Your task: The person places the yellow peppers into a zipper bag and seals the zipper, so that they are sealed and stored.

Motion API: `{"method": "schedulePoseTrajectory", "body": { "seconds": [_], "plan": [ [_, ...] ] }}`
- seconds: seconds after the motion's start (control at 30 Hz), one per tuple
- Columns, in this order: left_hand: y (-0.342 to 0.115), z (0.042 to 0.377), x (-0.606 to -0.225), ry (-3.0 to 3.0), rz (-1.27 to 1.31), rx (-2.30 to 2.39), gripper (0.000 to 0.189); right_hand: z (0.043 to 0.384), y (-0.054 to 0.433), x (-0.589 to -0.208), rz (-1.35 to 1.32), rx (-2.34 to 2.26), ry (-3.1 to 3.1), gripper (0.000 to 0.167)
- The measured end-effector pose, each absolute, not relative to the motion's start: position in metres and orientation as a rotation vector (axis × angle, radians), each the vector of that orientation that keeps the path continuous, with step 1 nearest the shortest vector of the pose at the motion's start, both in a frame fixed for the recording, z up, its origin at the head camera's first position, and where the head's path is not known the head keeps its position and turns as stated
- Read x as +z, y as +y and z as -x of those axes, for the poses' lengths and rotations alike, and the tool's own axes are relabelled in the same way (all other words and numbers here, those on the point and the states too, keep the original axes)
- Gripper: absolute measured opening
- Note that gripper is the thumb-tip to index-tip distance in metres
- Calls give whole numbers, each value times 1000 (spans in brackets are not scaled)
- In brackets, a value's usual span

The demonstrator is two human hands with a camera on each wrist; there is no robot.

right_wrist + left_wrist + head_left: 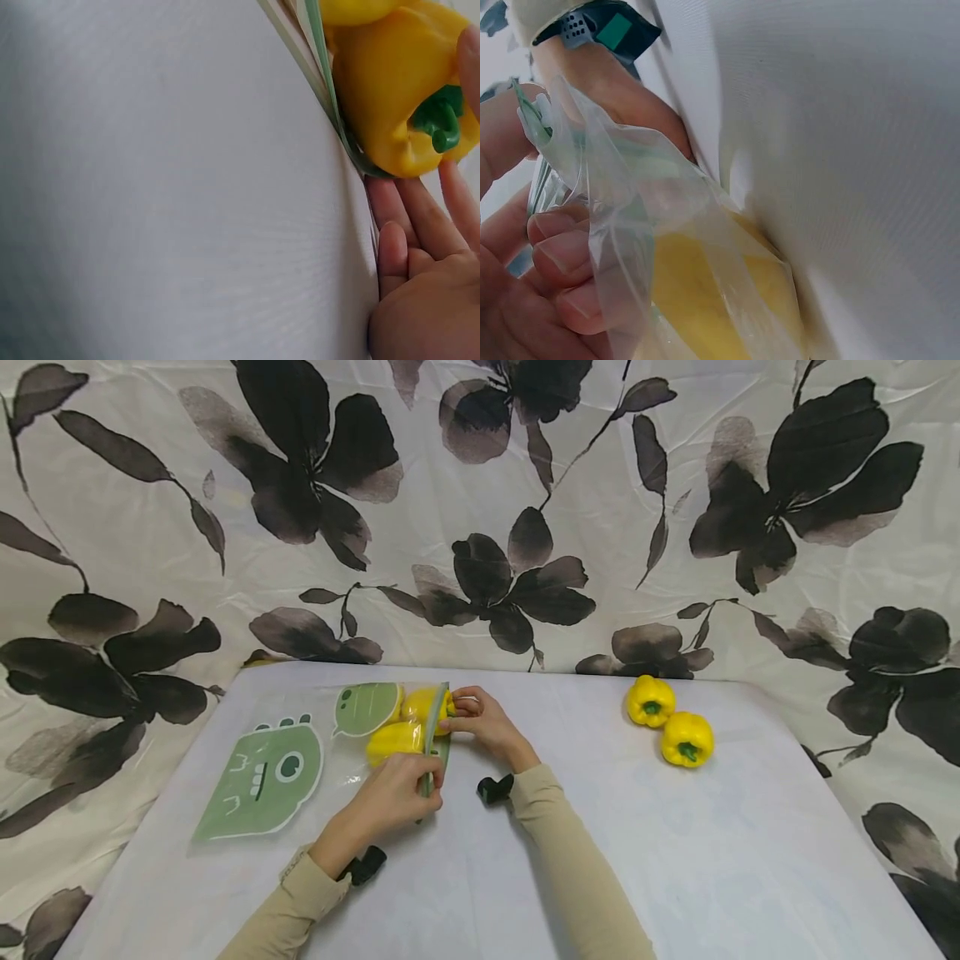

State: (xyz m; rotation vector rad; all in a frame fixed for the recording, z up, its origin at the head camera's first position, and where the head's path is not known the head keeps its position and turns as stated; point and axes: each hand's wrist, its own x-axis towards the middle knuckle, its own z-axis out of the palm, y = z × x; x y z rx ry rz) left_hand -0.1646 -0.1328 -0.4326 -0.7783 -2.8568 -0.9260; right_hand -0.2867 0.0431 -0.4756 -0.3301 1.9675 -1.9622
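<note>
A clear zip bag (348, 760) printed with green cartoon figures lies flat, its green-edged mouth facing right. Yellow bell peppers (393, 742) show through the plastic near that mouth. My left hand (393, 793) pinches the near side of the bag's mouth; in the left wrist view its fingers (566, 255) curl against the plastic. My right hand (487, 722) holds a yellow bell pepper (397, 90) at the opening, its green stem facing out. In the right wrist view, fingers (427, 217) are under this pepper and the thumb is at its side, partly cut off.
Two more yellow bell peppers (651, 702) stand close together at the table's back right. A white cloth covers the table (750, 852). Behind it hangs a white curtain (420, 510) with dark flowers. Black wrist devices (495, 790) are on both arms.
</note>
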Motion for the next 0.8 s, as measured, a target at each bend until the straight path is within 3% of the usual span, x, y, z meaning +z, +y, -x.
{"method": "schedulePoseTrajectory", "body": {
  "seconds": [0.4, 0.8],
  "plan": [
    [-131, 166, -433, -2847, 781, -900, 19, 286, 41, -475, 425, -1939, 2031, 48],
    [-132, 165, -432, -2891, 742, -921, 18, 266, 76, -439, 499, -1756, 2206, 60]
  ]
}}
